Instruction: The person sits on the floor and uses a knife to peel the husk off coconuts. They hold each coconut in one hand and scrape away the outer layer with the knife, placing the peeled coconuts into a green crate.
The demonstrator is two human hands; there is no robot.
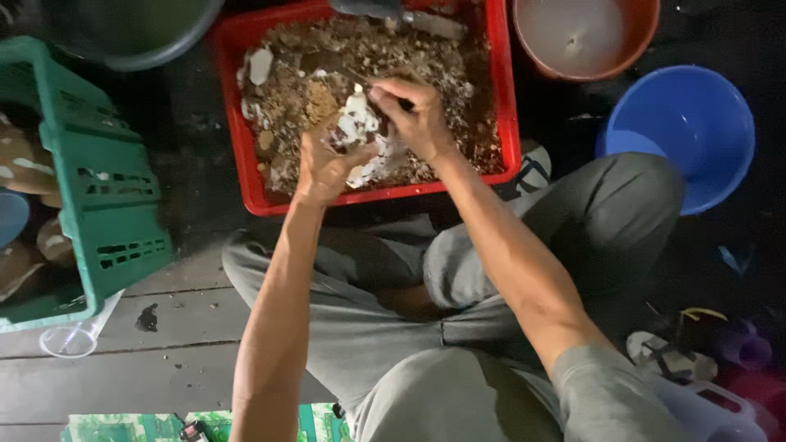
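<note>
Head view, hands: The left hand [323, 164] cups a pale, rough, irregular shell-like lump [360, 127] over the tray; the right hand [417, 119] is clenched round a thin dark tool [360, 78], whose blade lies against the lump's upper side.
Head view, thing worked on: The lump sits between both hands, held just above the red rectangular plastic tray [503, 106], which is filled with brown, gritty, crumbly debris [311, 98] and white shell fragments.
Step in hand: By appearance, the lump is being scraped or pried, with the waste falling into the tray.
Next move calls for: A firm left-hand hold and a controlled blade angle, since the surface looks uneven and may slip.
Materials and shapes: The tray is smooth, hard plastic; the debris is coarse and dull; the lump is chalky and jagged.
Surroundings: A green slotted plastic crate [106, 205] stands to the left, a round blue plastic basin [696, 123] and an orange round bucket [585, 37] to the right, on grey wooden planks [164, 360].
</note>
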